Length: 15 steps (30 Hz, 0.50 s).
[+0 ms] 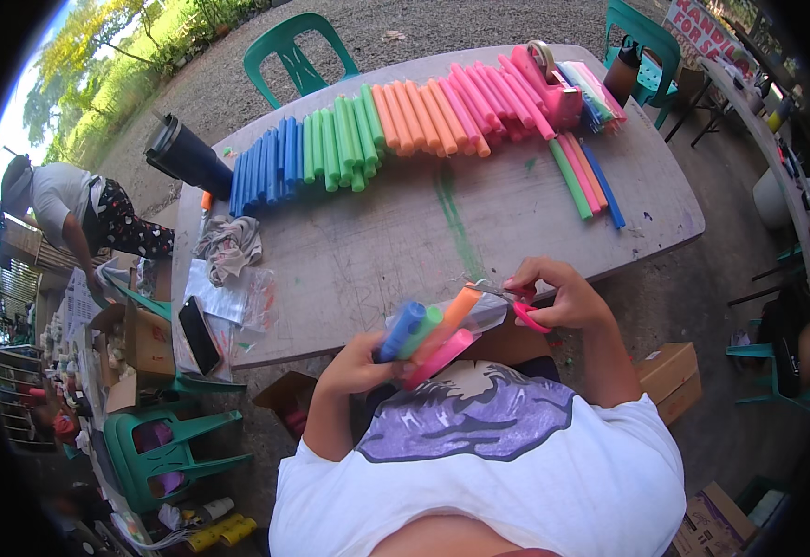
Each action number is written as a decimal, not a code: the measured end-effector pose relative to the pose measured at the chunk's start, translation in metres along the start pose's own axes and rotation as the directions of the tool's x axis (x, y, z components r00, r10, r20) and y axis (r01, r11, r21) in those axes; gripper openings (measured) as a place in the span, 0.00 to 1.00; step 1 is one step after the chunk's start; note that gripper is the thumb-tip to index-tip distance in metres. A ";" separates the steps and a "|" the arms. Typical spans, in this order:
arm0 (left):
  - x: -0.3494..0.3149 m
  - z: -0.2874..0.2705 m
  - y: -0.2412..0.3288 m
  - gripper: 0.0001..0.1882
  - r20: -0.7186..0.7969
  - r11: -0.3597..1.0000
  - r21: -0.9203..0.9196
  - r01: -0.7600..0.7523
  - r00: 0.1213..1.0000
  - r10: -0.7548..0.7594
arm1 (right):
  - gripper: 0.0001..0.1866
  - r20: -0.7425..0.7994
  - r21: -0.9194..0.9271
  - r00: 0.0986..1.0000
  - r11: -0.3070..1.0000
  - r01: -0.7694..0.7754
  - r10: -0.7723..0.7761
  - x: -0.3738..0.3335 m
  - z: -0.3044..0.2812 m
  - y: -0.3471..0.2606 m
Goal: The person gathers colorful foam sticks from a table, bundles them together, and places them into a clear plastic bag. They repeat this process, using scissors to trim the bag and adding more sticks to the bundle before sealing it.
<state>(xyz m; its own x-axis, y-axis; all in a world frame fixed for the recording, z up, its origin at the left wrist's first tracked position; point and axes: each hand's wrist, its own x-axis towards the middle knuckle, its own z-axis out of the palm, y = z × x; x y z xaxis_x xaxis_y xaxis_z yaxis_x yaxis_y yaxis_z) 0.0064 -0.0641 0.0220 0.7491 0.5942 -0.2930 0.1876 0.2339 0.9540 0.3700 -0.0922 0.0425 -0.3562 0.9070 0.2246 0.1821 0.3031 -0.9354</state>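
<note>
Near the table's front edge, my left hand (360, 364) is closed around a bundle of stick candles (425, 327) in blue, green, orange and pink. Clear plastic (486, 314) shows beside and around them. My right hand (563, 295) grips scissors (530, 317) with pink handles. Their blades reach to the tip of the orange candle; whether they touch the plastic or the candle I cannot tell. Farther back lies a long row of candles (358, 139), sorted blue, green, orange and pink. A separate group of candles (579, 176) in green, pink, orange and blue lies to its right.
A pink tape dispenser (558, 97) and a packed candle bundle (595, 93) stand at the table's far right. A dark tumbler (187, 153), crumpled cloth (230, 246), plastic bags (242, 295) and a phone (200, 334) are on the left. Another person (71, 209) bends over boxes beyond.
</note>
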 end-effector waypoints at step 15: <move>-0.001 0.000 0.000 0.12 -0.038 0.992 -0.098 0.076 0.996 -0.080 | 0.18 -0.071 -0.219 0.996 0.975 0.034 -0.051 0.006 0.003 -0.007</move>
<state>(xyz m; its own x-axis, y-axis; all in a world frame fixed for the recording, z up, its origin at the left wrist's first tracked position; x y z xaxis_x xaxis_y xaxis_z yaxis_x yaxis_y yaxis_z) 0.0056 -0.0642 0.0222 0.7072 0.6022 -0.3705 0.1810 0.3523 0.9182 0.3635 -0.0902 0.0497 -0.2991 0.9088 0.2908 0.3662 0.3908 -0.8445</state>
